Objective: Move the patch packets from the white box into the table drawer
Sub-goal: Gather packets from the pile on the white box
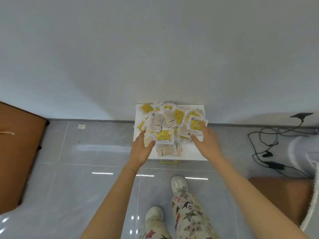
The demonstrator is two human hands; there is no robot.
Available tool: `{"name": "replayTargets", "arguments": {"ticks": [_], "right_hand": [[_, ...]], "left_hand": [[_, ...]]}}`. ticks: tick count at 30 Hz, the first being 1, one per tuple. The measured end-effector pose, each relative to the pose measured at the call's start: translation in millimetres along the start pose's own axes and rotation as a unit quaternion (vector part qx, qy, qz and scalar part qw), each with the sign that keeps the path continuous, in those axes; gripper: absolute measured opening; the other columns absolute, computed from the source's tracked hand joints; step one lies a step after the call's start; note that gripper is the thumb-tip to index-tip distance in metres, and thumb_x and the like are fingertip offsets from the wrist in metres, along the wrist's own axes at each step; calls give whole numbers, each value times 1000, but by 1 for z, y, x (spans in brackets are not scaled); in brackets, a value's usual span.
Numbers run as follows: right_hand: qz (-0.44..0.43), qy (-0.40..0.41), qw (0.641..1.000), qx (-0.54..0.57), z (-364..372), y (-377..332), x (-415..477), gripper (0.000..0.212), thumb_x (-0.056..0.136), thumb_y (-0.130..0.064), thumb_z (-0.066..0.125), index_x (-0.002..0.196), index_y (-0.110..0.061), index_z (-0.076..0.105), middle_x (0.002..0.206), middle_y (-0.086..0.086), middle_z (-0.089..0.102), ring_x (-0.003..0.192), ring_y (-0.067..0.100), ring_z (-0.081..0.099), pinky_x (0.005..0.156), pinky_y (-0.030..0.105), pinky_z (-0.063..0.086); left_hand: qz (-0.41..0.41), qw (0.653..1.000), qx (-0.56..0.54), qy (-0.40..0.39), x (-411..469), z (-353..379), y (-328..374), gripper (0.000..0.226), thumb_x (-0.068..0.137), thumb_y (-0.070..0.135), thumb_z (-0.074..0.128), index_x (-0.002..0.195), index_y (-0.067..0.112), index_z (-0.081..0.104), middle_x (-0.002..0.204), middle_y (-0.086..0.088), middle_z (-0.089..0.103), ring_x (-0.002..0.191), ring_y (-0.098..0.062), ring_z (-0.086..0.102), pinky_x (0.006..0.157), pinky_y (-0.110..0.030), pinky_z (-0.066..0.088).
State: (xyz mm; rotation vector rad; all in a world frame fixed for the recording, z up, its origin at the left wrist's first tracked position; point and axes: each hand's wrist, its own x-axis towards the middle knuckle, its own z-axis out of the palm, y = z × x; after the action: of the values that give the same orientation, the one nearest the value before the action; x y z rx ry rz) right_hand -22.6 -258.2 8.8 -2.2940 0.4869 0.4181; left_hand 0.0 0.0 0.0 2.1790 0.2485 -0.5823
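A heap of several patch packets [164, 135], some yellow and some pale, lies on a white rectangular unit [193, 152] against the wall. A gold handle [170, 162] sits at its near edge. I cannot tell whether the packets lie in an open drawer or on the top. My left hand [141, 150] touches the heap's left edge with straight fingers and the thumb out. My right hand [204, 140] lies spread on the packets at the right side, fingers extended. Neither hand grips a packet.
A brown piece of furniture [19, 152] stands at the left, another brown surface [279, 195] at lower right. Black cables [264, 145] trail on the grey tiled floor at the right. A small pale square [81, 126] lies by the baseboard. My shoes [178, 183] stand below.
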Motion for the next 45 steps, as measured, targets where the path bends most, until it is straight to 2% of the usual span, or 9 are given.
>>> {"name": "replayTargets", "arguments": {"ticks": [5,12,19,24,31,36,39,42,45], "right_hand": [[59,-24,997,31,28,34,39,73,89,-52,55,150,-31,21,156,0,27,141,26,25,112,49,29],[171,20,973,152,72,79,101,81,83,-46,69,149,-30,26,152,5,31,141,28,28,113,47,28],[233,76,957,158,116,125,187,90,73,-59,69,146,-34,24,149,12,33,137,37,31,107,59,33],[249,112,953,131,131,143,216,96,60,-75,49,142,-30,28,142,8,44,129,34,43,99,62,39],[196,143,963,115,133,138,204,73,73,-33,79,134,-18,43,139,8,44,130,30,39,104,54,39],[248,147,953,89,135,138,186,89,69,-36,83,141,-16,36,138,13,41,130,33,36,104,50,37],[292,116,930,189,139,131,175,96,67,-27,86,143,-14,28,141,16,31,127,32,39,99,43,40],[320,115,879,334,146,121,167,94,70,-13,85,141,-12,23,140,14,37,113,22,49,84,28,45],[314,122,868,365,152,110,162,82,74,-11,81,137,-11,28,130,10,49,104,21,54,80,27,45]], "left_hand": [[-65,996,-52,-15,40,40,-16,81,82,56,56,151,27,24,153,-4,36,141,-26,30,115,-50,27],[-85,995,-49,6,117,86,-49,79,87,49,64,151,25,25,155,-3,31,144,-27,24,117,-49,22],[-6,992,117,42,195,135,-62,94,79,57,68,153,29,17,161,-12,8,148,-31,4,117,-51,13],[21,975,217,31,223,161,-61,111,71,67,69,154,35,1,161,-13,-11,148,-34,-10,116,-56,6],[65,973,203,89,225,166,-70,73,89,45,61,151,34,25,160,-15,14,147,-38,11,113,-61,20],[101,981,149,71,219,156,-73,57,98,26,52,149,35,28,160,-11,17,148,-32,14,115,-56,23],[126,983,100,90,214,148,-69,49,103,20,38,149,33,29,159,-6,25,146,-26,22,116,-49,29],[106,988,12,111,209,136,-61,46,104,19,32,149,31,30,142,7,46,123,-10,47,100,-23,43],[63,986,-61,145,207,124,-54,42,105,21,31,146,27,33,87,11,55,71,-6,49,63,-16,42]]}}
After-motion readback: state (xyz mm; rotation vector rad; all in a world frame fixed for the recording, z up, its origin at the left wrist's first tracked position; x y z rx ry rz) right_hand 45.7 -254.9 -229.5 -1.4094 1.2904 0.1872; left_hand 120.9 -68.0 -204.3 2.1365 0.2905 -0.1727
